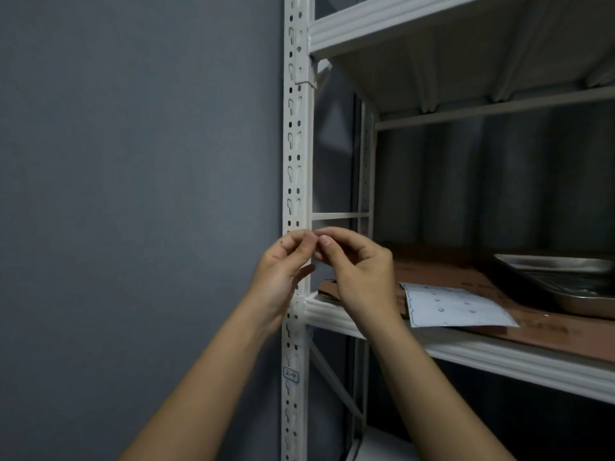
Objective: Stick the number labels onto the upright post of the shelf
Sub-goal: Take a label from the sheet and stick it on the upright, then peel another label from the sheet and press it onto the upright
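The white perforated upright post [294, 144] of the shelf runs top to bottom in the middle of the view. My left hand [283, 274] and my right hand [357, 271] meet in front of the post just above the middle shelf, fingertips pinched together; whatever small thing they pinch is hidden by the fingers. Lower on the post sticks a small white label marked "2-4" [291, 375]. A white label sheet [456, 306] with blue marks lies on the middle shelf to the right of my right hand.
The grey wall [133, 194] fills the left. A brown cardboard sheet [432, 267] covers the middle shelf [466, 352], with a metal tray [572, 281] at the far right. Another shelf [432, 24] hangs above.
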Tool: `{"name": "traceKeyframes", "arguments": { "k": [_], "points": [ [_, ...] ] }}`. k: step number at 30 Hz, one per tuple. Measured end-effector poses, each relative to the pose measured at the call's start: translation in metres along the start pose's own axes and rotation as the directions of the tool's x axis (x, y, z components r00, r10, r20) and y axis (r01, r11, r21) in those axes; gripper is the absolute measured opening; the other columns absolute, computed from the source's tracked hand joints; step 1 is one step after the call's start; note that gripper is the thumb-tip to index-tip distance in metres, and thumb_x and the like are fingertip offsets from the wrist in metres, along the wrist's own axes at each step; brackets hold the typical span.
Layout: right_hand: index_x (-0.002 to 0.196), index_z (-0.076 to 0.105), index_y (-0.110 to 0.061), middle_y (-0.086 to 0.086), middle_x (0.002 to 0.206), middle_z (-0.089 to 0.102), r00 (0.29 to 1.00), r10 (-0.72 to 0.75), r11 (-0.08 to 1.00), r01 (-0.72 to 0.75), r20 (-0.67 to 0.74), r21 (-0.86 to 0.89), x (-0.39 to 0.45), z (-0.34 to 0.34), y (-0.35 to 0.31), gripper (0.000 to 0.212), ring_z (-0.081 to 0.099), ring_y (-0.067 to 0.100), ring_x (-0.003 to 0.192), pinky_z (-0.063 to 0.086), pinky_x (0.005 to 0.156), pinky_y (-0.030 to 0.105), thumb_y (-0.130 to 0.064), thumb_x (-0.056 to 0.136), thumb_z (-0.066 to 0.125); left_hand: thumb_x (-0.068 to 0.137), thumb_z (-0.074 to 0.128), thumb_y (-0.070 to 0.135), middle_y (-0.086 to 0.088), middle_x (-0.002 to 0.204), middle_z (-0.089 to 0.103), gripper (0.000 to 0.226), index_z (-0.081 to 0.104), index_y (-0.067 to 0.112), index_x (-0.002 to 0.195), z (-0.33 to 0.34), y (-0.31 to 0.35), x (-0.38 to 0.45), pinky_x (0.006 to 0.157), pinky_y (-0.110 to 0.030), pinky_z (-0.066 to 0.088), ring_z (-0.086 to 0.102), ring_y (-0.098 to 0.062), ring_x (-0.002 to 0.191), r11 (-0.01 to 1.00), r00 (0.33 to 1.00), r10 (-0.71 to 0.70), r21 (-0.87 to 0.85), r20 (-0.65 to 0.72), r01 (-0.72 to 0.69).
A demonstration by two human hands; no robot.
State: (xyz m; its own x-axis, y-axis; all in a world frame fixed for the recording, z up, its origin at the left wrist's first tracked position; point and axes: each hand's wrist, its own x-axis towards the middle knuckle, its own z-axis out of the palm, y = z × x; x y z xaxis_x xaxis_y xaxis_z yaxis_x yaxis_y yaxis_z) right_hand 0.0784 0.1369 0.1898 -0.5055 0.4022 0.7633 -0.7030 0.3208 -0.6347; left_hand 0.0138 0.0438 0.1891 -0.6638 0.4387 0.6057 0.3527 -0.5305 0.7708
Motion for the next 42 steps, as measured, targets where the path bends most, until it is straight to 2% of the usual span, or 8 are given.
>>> {"name": "traceKeyframes", "arguments": {
  "k": [6,11,17,22,27,31,38,42],
  "points": [
    [0.088,0.072,-0.015,0.000,0.083,0.072,0.997,-0.076,0.986,0.072,-0.022,-0.151,0.005,-0.046,-0.018,0.014,0.068,0.012,0.079,0.057,0.076,0.027,-0.004,0.090,0.063,0.083,0.066,0.018,0.009,0.073,0.069,0.007,0.069,0.023,0.080,0.043,0.008,-0.005,0.073,-0.017,0.048,0.064,-0.001,0.077,0.969,0.988,0.153,0.202,-0.027,-0.144],
    [0.085,0.069,-0.021,-0.006,0.079,0.069,0.984,-0.142,0.935,0.098,-0.108,-0.342,0.014,-0.103,-0.026,0.014,0.066,0.009,0.077,0.055,0.075,0.026,-0.009,0.091,0.062,0.084,0.068,0.022,0.002,0.098,0.067,0.011,0.069,0.033,0.080,0.096,-0.005,0.009,0.080,-0.016,0.049,0.062,-0.003,0.088,0.838,0.947,0.319,0.477,-0.033,-0.265],
    [0.081,0.070,-0.021,-0.009,0.073,0.067,0.930,-0.105,0.823,-0.118,-0.353,-0.556,0.043,-0.207,-0.021,0.008,0.064,0.006,0.073,0.056,0.080,0.032,-0.013,0.083,0.072,0.085,0.066,0.026,0.001,0.097,0.064,0.010,0.065,0.033,0.077,0.171,-0.045,0.042,0.086,-0.033,0.049,0.060,-0.011,0.092,0.795,0.968,0.246,0.562,0.045,-0.228],
    [0.085,0.071,-0.013,0.001,0.086,0.069,0.888,0.024,0.627,-0.371,-0.458,-0.686,0.066,-0.285,-0.017,0.009,0.065,0.015,0.087,0.054,0.083,0.033,-0.005,0.081,0.069,0.085,0.065,0.027,0.003,0.101,0.066,0.009,0.066,0.030,0.077,0.220,-0.083,0.065,0.088,-0.031,0.048,0.059,-0.011,0.097,0.785,0.990,0.064,0.607,0.124,-0.127],
    [0.078,0.071,-0.014,0.003,0.084,0.066,0.920,0.167,0.324,-0.391,-0.355,-0.861,0.077,-0.324,-0.008,0.012,0.063,0.018,0.087,0.044,0.069,0.024,-0.005,0.084,0.068,0.086,0.065,0.024,0.006,0.094,0.069,0.010,0.068,0.025,0.077,0.240,-0.103,0.075,0.085,-0.027,0.048,0.061,-0.012,0.095,0.780,0.988,-0.019,0.621,0.151,-0.080],
    [0.093,0.076,-0.013,0.010,0.103,0.069,0.911,0.349,0.062,-0.254,-0.217,-0.965,0.090,-0.331,-0.008,0.016,0.063,0.026,0.097,0.050,0.079,0.031,-0.008,0.088,0.061,0.086,0.063,0.027,0.009,0.089,0.069,0.011,0.067,0.027,0.076,0.236,-0.108,0.085,0.085,-0.032,0.050,0.061,-0.012,0.093,0.723,0.982,-0.043,0.684,0.183,-0.096],
    [0.101,0.062,-0.012,0.009,0.108,0.063,0.881,0.462,-0.022,-0.107,-0.105,-0.994,0.099,-0.310,-0.013,0.011,0.059,0.022,0.090,0.047,0.074,0.030,-0.015,0.090,0.063,0.092,0.055,0.039,0.009,0.065,0.060,0.022,0.060,0.019,0.083,0.221,-0.103,0.087,0.072,-0.031,0.048,0.057,-0.016,0.071,0.740,0.982,-0.060,0.668,0.179,-0.076],
    [0.105,0.051,-0.014,0.007,0.106,0.058,0.921,0.390,0.077,-0.026,0.006,-0.997,0.097,-0.288,-0.019,0.019,0.054,0.022,0.090,0.042,0.072,0.031,-0.018,0.091,0.063,0.087,0.062,0.017,0.005,0.062,0.042,0.027,0.043,0.020,0.068,0.205,-0.096,0.085,0.054,-0.023,0.031,0.040,-0.015,0.061,0.734,0.995,0.018,0.675,0.098,-0.080]
  ]
}}
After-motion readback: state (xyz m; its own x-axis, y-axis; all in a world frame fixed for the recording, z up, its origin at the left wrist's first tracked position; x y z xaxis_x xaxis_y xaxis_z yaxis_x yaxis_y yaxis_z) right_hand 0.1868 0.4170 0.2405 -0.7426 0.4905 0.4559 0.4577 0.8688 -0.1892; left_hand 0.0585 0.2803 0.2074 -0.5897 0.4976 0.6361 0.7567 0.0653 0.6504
